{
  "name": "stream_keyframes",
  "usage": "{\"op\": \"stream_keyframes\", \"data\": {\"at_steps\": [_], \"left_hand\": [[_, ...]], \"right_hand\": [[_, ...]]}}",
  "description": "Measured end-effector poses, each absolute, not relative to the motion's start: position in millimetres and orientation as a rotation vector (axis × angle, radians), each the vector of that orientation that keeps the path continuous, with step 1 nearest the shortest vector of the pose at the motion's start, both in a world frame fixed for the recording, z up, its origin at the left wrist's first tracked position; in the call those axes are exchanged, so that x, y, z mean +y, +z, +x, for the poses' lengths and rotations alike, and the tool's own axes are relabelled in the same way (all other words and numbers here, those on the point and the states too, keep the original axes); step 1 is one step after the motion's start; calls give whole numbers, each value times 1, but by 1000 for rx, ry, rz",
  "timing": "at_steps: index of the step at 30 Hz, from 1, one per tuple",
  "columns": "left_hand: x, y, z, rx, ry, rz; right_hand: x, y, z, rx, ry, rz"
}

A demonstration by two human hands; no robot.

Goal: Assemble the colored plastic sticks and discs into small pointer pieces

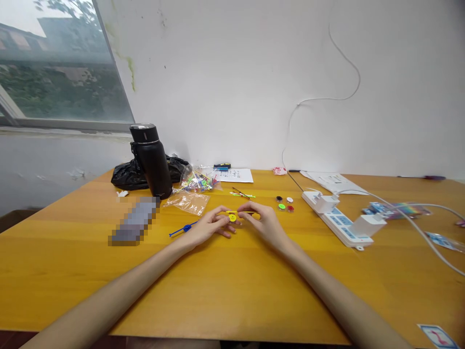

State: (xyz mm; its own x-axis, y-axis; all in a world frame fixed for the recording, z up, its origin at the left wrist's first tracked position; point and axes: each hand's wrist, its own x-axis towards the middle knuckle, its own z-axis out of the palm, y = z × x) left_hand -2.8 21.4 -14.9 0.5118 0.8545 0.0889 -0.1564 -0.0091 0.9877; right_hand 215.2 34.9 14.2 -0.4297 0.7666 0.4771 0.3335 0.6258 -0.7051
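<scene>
Above the wooden table point(232, 281), my left hand point(214, 224) pinches a small yellow plastic disc point(232, 218) between thumb and fingers. Fingers of my right hand point(263, 223) close on a thin yellow stick point(247, 212), whose left end reaches over the disc. Whether stick and disc are joined I cannot tell. A blue stick with a blue disc point(187, 228) lies on the table just left of my left hand, partly behind it. Beyond my hands lie thin black and green sticks point(241, 194). Small black, white, green and red discs point(282, 207) sit to the right.
A black bottle point(150, 162) stands at the left before a black plastic bag point(125, 172). Near it are a clear bag of colourful parts point(199, 180) and a blurred-out flat object point(134, 223). A white power strip point(337, 220) with chargers and cables lies right.
</scene>
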Motion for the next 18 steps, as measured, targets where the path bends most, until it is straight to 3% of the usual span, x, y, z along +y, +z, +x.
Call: {"op": "stream_keyframes", "data": {"at_steps": [18], "left_hand": [[24,-20,-1,732,1036,1346]], "right_hand": [[34,12,210,-1978,687,-885]]}}
